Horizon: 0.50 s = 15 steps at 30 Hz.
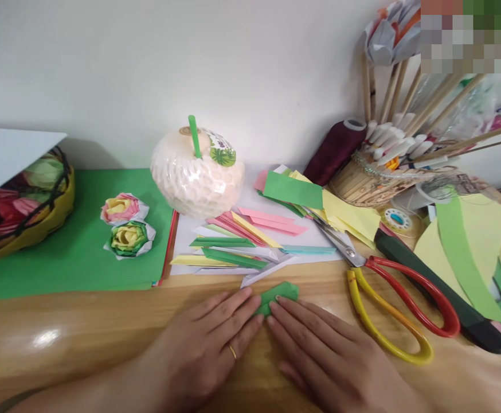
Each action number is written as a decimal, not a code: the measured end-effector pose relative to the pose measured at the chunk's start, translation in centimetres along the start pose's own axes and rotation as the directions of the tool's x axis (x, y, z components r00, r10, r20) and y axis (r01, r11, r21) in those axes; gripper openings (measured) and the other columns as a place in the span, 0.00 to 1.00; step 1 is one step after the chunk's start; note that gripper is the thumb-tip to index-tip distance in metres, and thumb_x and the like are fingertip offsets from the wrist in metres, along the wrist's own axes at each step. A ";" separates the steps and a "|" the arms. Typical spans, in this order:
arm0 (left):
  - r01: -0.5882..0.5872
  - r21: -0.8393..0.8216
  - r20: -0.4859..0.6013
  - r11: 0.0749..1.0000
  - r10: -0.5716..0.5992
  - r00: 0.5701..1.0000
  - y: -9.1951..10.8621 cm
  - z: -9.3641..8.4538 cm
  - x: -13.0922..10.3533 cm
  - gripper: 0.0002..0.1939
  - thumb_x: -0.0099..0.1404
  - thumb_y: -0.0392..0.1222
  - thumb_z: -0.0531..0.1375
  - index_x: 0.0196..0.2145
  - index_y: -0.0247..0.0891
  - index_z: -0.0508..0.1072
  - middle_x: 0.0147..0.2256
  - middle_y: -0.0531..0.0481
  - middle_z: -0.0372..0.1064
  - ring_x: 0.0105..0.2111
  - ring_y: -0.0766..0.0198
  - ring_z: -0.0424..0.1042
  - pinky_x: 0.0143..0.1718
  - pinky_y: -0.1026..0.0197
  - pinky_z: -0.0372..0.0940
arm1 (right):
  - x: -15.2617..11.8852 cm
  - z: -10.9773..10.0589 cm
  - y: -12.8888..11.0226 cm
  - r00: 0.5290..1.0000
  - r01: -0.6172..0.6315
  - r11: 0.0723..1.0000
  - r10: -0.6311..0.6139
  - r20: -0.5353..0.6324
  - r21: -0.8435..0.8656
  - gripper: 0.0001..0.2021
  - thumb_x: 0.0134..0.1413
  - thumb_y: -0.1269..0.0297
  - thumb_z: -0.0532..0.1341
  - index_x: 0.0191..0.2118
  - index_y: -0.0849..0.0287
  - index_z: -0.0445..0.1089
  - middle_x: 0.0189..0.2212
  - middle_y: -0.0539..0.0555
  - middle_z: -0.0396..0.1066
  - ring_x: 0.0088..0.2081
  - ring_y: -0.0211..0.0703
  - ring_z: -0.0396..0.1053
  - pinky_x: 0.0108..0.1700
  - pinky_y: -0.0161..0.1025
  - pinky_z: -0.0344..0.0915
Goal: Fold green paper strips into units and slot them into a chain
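Two bare hands show in my view from far away; the left hand (207, 338) and the right hand (332, 350) lie palm down on the wooden worktop (104, 338), and their fingertips touch one small green paper (281, 293) from both sides; I see the grip of each hand apart, with the fingers long and flat on the paper; a gold ring (232, 351) is on the left hand. The green paper sits between my two hands, just in front of a pile of folded strips (233, 258); the strips are green, yellow, pink, white and blue, and most lie on a white sheet (180, 241); on the right I see scissors (353, 257) with one red loop and one yellow loop, lying over a long dark tool (469, 326). Behind the strips stands a round white coconut (199, 183) with a green straw (194, 136); to its left, two paper flowers (129, 238) sit on a green sheet (82, 258); at the back right, a dark purple thread cone (332, 152) leans beside a woven pot (357, 178) full of sticks (399, 86).
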<state>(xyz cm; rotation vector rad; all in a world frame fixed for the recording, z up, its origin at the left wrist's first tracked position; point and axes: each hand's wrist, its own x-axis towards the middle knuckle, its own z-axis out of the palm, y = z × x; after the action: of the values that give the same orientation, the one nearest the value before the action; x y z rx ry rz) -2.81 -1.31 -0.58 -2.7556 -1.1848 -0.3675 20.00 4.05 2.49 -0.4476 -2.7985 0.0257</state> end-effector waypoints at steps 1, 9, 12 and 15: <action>0.006 -0.006 0.000 1.000 -0.006 1.000 0.0 0.2 -0.1 0.19 0.68 0.35 0.46 0.54 0.37 0.64 0.56 0.50 0.61 0.59 0.60 0.53 0.56 0.59 0.53 | 0.0 0.1 -0.1 1.000 0.001 1.000 -0.001 0.003 0.007 0.15 0.62 0.69 0.51 0.50 0.67 0.68 0.50 0.56 0.69 0.53 0.46 0.64 0.53 0.40 0.65; 0.045 -0.015 0.001 0.999 -0.045 0.999 0.1 0.4 -0.2 0.21 0.68 0.31 0.42 0.54 0.38 0.64 0.56 0.54 0.61 0.59 0.63 0.52 0.57 0.61 0.50 | -0.4 0.5 0.0 0.999 0.010 1.000 -0.009 -0.035 0.016 0.14 0.61 0.72 0.51 0.48 0.69 0.69 0.48 0.59 0.70 0.53 0.49 0.65 0.52 0.42 0.66; 0.035 -0.014 -0.005 0.999 -0.035 0.999 0.2 0.3 -0.2 0.20 0.68 0.32 0.42 0.53 0.36 0.64 0.55 0.52 0.62 0.59 0.61 0.52 0.56 0.60 0.51 | -0.4 0.6 -0.3 0.998 0.007 1.000 -0.008 -0.061 -0.011 0.14 0.61 0.73 0.51 0.47 0.69 0.70 0.47 0.59 0.71 0.51 0.49 0.66 0.51 0.42 0.68; 0.033 -0.011 -0.004 0.999 -0.033 0.999 0.2 0.3 -0.2 0.19 0.68 0.33 0.43 0.53 0.36 0.65 0.55 0.50 0.62 0.59 0.60 0.52 0.55 0.60 0.52 | -0.5 0.5 -0.6 0.996 -0.007 0.999 0.003 -0.086 -0.047 0.13 0.60 0.73 0.51 0.45 0.69 0.71 0.46 0.59 0.72 0.50 0.49 0.68 0.49 0.41 0.69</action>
<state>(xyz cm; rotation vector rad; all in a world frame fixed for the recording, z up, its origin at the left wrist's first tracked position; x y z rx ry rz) -2.75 -1.58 -0.91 -2.7463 -1.2321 -0.3839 20.17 3.35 1.85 -0.4561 -2.7187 -0.0568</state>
